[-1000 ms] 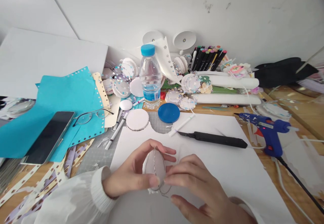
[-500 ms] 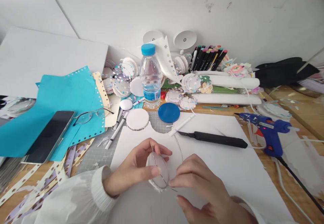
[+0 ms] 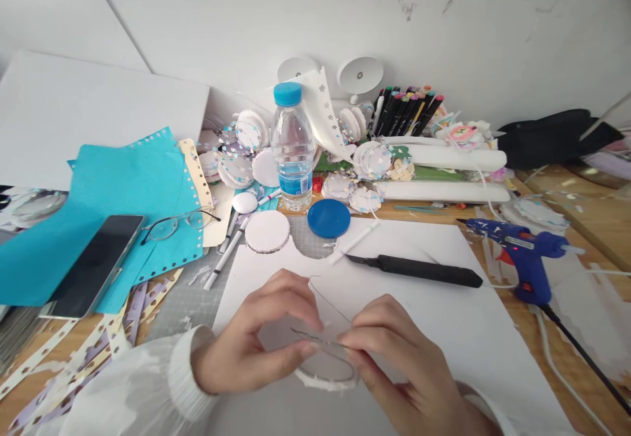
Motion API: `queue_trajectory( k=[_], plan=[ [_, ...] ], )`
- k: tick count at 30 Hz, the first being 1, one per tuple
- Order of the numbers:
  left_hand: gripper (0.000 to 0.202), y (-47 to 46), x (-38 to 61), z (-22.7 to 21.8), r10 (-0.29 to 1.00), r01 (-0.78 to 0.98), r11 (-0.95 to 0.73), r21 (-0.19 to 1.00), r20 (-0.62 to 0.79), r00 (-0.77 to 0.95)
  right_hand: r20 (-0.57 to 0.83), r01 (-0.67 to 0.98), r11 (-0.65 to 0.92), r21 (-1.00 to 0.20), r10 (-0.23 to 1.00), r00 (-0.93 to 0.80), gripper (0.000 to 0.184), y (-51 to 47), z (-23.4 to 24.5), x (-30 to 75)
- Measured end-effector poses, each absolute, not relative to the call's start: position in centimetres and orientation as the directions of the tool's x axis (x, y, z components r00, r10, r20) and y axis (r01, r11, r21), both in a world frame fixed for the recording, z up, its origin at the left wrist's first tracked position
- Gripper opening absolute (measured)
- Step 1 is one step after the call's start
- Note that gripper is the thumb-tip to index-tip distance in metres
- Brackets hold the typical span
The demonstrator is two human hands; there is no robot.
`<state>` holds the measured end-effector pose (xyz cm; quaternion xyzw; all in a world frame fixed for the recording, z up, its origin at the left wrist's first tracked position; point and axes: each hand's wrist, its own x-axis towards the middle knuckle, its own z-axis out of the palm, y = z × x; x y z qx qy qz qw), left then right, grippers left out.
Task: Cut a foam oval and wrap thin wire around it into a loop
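Note:
A round white disc (image 3: 323,381) is tilted low between my hands, its far part hidden by my fingers. Thin wire (image 3: 331,304) lies in a loop over the disc, and one loose end arcs up above it. My left hand (image 3: 261,331) curls round the disc's left side, its thumb pressing at the wire and disc. Between thumb and forefinger, my right hand (image 3: 407,357) pinches the wire at the disc's right edge. Beyond them, a similar white disc (image 3: 267,231) lies near a blue round lid (image 3: 328,218).
White board (image 3: 444,331) lies under my hands. On it rest a black-handled cutter (image 3: 428,271) and a white pen (image 3: 353,241). A blue glue gun (image 3: 530,252) with a cord stands right. Behind is a water bottle (image 3: 292,146); left are a phone (image 3: 96,268) and glasses (image 3: 180,224).
The disc has tipped from nearly upright to flatter, its wire loop turning with it. My right hand has moved in to the disc's edge and closed on the wire.

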<state>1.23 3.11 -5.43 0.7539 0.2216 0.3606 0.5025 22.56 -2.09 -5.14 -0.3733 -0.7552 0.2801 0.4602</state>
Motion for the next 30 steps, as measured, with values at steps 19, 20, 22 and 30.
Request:
queue_trajectory(
  k=[19,20,22,30],
  plan=[
    [0.017,2.6,0.8,-4.2,0.468,0.079,-0.762,0.643,0.463,0.753,0.371,0.245,0.477,-0.844,0.849,-0.375,0.019,-1.7,-4.6,22.6],
    [0.016,2.5,0.9,-4.2,0.494,0.09,-0.731,0.677,0.434,0.753,0.423,0.289,0.538,-0.792,0.824,-0.375,0.019,-1.7,-4.7,22.8],
    [0.013,2.3,1.1,-4.3,0.538,0.113,-0.67,0.734,0.374,0.755,0.504,0.382,0.636,-0.67,0.768,-0.395,0.02,-1.7,-4.9,23.1],
    [0.012,1.9,1.9,-4.2,0.553,0.115,-0.637,0.762,0.348,0.757,0.632,0.542,0.771,-0.335,0.61,-0.477,0.02,-2.2,-5.0,23.4]
  ],
)
